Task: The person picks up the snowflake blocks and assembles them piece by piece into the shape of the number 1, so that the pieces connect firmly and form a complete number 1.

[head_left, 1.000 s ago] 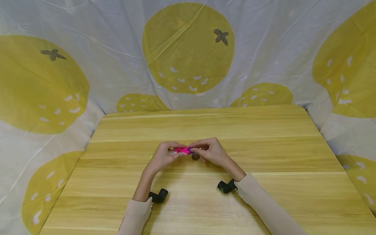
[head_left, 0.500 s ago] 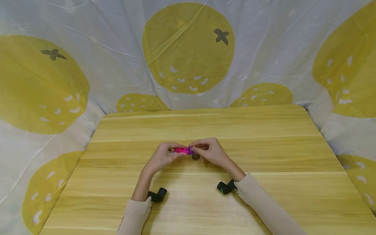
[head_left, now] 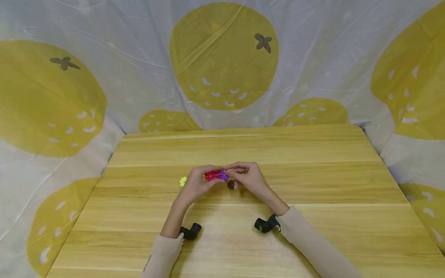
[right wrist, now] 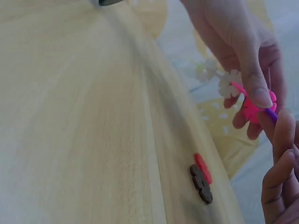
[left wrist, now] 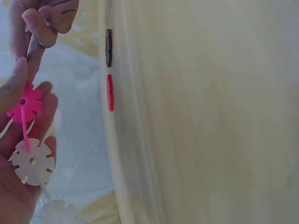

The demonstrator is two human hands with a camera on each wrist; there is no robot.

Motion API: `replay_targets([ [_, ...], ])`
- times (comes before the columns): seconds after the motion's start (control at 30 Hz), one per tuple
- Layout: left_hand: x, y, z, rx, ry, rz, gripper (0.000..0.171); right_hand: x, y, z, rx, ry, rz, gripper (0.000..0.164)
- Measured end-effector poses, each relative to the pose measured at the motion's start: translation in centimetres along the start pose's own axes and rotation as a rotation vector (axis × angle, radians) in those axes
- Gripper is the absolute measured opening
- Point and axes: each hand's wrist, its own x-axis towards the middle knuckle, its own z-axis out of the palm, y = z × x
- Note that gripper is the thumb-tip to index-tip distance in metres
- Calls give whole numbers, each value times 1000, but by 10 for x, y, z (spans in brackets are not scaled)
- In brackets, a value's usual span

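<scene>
Turned since half a second ago, the chain of discs shows more of its faces between the hands in the head view; a yellow-green disc now clears the left hand. Left wrist: that hand pinches a pink disc, with a white disc farther along. Right wrist: the right hand pinches a purple disc; a brown disc and red disc lie on the table.

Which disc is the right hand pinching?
The purple disc, in the right hand. Pink disc and white disc are at the left hand; yellow-green disc is left of it; dark brown disc and red disc lie on the table.
</scene>
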Motion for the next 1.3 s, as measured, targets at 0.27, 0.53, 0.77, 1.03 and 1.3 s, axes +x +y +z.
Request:
replay_targets([
  [0.27, 0, -1, 1, -21, 29, 5, 35, 0, -2, 2, 33, 11, 46, 18],
  [0.53, -2, 0, -6, 22, 28, -64, 34, 3, -2, -4, -44, 2, 81, 22],
  [0.77, -4, -4, -13, 16, 8, -136, 36, 2, 5, -8, -221, -37, 134, 25],
  [1.03, -4, -8, -16, -1, 0, -127, 33, 6, 17, -5, -353, -40, 121, 28],
  [1.3, -4, -12, -17, 5, -13, -131, 31, 14, 14, 9, -617, 7, 79, 30],
])
